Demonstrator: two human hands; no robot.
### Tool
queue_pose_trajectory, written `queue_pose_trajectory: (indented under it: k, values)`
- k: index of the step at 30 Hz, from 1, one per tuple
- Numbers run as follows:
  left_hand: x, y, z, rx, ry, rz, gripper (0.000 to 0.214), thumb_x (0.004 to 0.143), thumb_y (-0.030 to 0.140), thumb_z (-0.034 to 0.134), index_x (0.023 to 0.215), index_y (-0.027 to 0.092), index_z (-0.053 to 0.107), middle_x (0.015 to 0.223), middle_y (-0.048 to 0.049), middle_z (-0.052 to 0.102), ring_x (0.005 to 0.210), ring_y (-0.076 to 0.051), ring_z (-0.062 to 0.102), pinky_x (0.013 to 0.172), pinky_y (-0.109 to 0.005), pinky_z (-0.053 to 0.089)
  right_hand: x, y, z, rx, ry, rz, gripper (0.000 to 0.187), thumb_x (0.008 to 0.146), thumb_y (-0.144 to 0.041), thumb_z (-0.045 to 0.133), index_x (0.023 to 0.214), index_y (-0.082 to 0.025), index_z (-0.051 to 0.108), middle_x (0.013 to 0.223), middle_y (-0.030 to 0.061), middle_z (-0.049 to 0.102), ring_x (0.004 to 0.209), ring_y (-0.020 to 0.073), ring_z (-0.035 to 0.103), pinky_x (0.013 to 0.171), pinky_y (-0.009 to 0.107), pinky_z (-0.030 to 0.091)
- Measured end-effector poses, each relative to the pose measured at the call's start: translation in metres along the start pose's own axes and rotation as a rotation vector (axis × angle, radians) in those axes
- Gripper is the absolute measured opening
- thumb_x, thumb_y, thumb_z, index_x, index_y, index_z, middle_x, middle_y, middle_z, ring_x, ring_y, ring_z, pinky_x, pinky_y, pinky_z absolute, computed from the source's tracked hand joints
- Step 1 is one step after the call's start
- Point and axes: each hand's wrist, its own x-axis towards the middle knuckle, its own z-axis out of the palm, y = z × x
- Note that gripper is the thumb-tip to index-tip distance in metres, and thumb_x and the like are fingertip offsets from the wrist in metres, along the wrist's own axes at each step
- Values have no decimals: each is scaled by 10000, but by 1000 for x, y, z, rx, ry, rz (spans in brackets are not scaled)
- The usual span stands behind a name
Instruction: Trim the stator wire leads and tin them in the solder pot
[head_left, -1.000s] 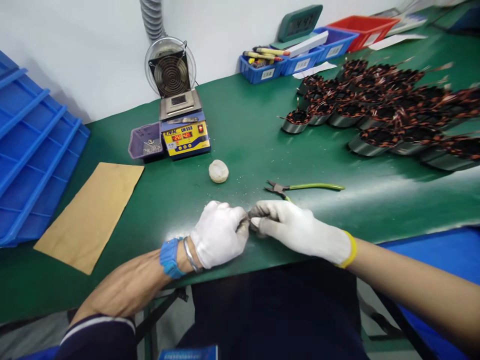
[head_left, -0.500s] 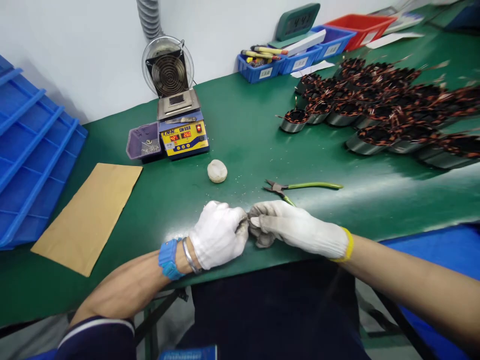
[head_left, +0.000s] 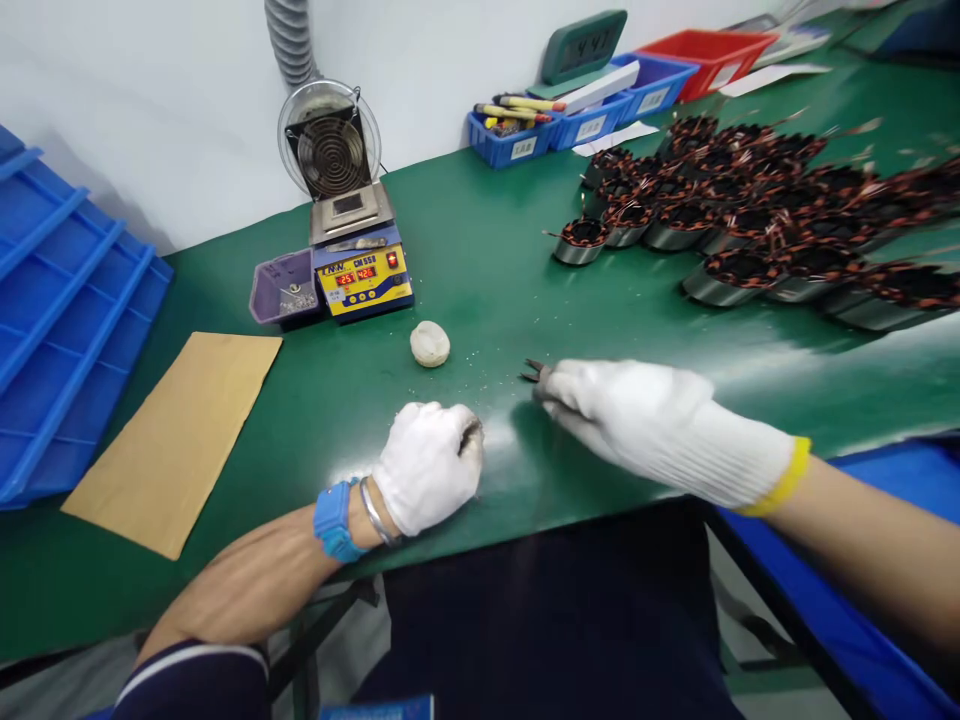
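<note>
My left hand (head_left: 431, 467), in a white glove, is curled closed above the green table near its front edge; what its fingers hold, if anything, is hidden. To the right, my right hand (head_left: 630, 415) in a white knit glove with a yellow cuff is closed over the cutting pliers (head_left: 535, 374). Only the dark jaws stick out, pointing left; the green handles are covered by the hand. A small round whitish dish (head_left: 430, 344) lies on the table beyond my left hand, with tiny bits scattered beside it.
A yellow solder pot unit (head_left: 365, 281) with a fan stands at the back, beside a purple tray (head_left: 259, 290). Several copper-wound stators (head_left: 581, 242) fill the back right. Brown cardboard (head_left: 176, 440) and a blue crate (head_left: 60, 320) are left. Blue bins (head_left: 517, 148) line the wall.
My right hand has left my left hand, moved right and closed over the pliers that lay on the table. My left hand stays closed in nearly the same place.
</note>
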Motion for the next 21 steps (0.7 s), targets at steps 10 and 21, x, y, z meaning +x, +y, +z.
queue_pose_trajectory:
  k: [10,21]
  values:
    - [-9,1,-47,86,-159,123,433,780,258,647,1204,192,588,1099,-94,681,966,-292,646,834,-437,540,-9,-67,41,368,-9,57,203,949,-244,506,953,-185,700,901,73,703,836,231,650,776,352,469]
    - [-3,-4,-4,111,281,420,99,860,189,600,875,231,688,1011,-10,740,1205,-324,585,1102,-576,361,-14,-55,39,735,135,411,155,838,-320,539,845,-239,671,833,39,729,781,211,678,723,334,526]
